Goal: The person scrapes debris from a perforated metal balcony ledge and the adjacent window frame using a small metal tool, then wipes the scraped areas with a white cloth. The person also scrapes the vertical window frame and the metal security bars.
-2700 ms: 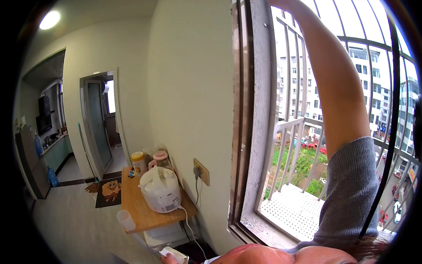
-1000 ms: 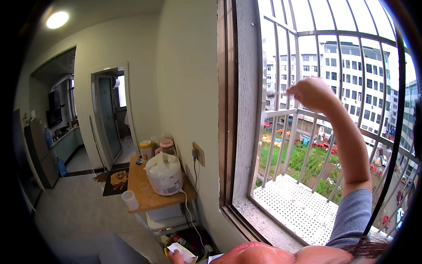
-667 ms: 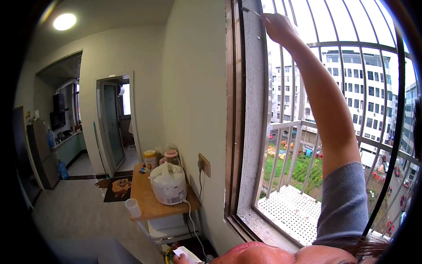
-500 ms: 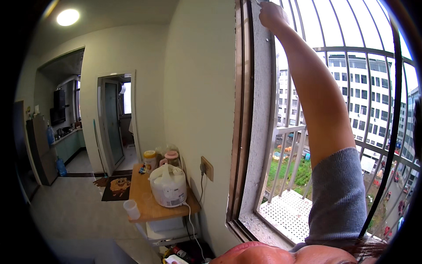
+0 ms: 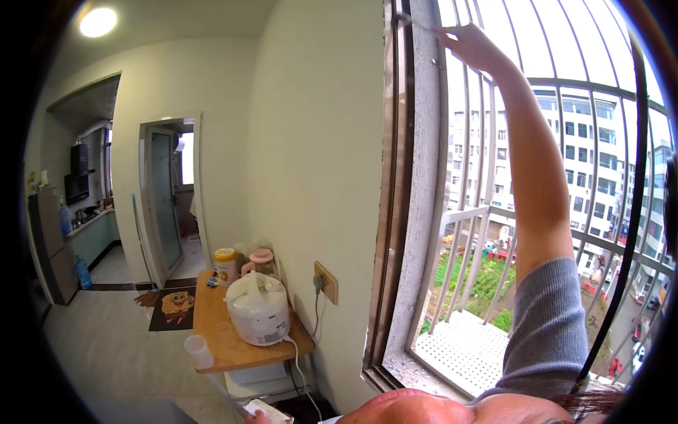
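Observation:
My right arm is stretched up in front of the window opening. My right hand [image 5: 474,48] is closed on a thin pale stick-like tool [image 5: 417,22], whose kind is too blurred to tell. The tool's far end lies over the upper part of the brown window frame [image 5: 401,134]; contact cannot be made out. Low in the view, beside the small table, part of my left hand [image 5: 258,418] shows, its fingers against a small white box-like object [image 5: 271,410]. Most of that hand is cut off by the lower edge.
A wooden-topped table [image 5: 233,359] holds a white rice cooker [image 5: 258,309], a clear plastic cup [image 5: 198,351] and jars. A cord runs to the wall socket [image 5: 325,283]. Metal bars [image 5: 558,141] and a perforated white ledge [image 5: 462,346] lie outside the window.
My right hand has come down and to the right, showing more of the tool. The view has shifted slightly, and the left hand with the white object has come into sight at the bottom.

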The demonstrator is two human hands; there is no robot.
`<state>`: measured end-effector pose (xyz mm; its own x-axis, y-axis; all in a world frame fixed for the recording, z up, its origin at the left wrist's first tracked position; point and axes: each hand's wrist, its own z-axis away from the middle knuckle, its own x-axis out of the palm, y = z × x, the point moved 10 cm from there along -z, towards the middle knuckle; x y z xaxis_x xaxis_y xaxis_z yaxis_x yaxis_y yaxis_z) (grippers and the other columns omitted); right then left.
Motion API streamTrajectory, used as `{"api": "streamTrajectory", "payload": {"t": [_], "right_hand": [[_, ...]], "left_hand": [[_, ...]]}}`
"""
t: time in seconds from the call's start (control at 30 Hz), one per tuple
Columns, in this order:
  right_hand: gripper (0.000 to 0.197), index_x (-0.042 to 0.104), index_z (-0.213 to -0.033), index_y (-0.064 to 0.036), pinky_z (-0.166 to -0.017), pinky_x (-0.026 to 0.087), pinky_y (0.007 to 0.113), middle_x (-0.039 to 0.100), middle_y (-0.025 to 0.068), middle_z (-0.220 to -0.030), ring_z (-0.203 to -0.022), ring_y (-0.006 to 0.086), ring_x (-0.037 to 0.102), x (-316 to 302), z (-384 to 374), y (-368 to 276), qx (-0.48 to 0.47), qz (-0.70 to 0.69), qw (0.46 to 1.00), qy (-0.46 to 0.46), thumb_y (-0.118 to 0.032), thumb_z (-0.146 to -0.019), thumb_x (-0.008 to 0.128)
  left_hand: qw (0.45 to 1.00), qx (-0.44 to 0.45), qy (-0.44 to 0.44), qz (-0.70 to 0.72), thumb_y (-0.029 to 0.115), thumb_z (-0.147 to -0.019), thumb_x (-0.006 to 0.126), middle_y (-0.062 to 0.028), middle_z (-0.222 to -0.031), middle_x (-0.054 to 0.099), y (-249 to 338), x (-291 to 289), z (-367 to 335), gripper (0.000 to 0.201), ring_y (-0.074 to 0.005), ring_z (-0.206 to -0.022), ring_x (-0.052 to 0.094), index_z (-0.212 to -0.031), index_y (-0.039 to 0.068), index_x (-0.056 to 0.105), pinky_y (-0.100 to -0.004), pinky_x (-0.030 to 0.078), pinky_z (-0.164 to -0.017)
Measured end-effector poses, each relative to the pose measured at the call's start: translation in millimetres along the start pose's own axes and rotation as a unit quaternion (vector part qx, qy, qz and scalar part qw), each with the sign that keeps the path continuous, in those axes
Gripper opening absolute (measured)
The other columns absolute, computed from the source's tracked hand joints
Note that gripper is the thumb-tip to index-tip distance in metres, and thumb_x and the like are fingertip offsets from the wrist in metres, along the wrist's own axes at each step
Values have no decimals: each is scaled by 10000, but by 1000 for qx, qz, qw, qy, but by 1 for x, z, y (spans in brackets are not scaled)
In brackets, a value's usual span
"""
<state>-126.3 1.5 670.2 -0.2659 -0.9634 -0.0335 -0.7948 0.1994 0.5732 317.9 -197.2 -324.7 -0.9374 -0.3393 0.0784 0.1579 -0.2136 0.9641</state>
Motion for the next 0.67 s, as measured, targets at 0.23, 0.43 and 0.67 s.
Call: {"api": "streamTrajectory", "payload": {"t": [0.23, 0.43, 0.67], "right_hand": [[276, 703, -1221, -138, -429, 359, 275, 664, 29, -656, -424, 69, 407, -55, 214, -88, 158, -141, 868, -450, -200, -968, 613], [247, 726, -1168, -131, -531, 484, 309, 739, 67, -823, -566, 137, 618, -51, 311, -141, 170, -180, 820, -516, -233, -985, 594], [271, 698, -1202, -149, -837, 567, 328, 749, 73, -1005, -824, 194, 700, -27, 400, -173, 288, -247, 763, -523, -267, -1006, 554]], "left_hand": [[997, 76, 7, 6, 64, -886, 519, -166, -1103, 682, 24, 68, 60, 343, -281, -969, 657, -1189, -71, 608, -408, 515, -863], [996, 1, -86, 26, 81, -921, 527, -165, -1177, 659, 7, 44, 109, 358, -259, -988, 644, -1245, -64, 573, -380, 517, -873], [993, -48, -105, 9, 187, -983, 557, -173, -1231, 632, -2, 18, 178, 398, -284, -1052, 631, -1310, -37, 527, -376, 495, -929]]}}
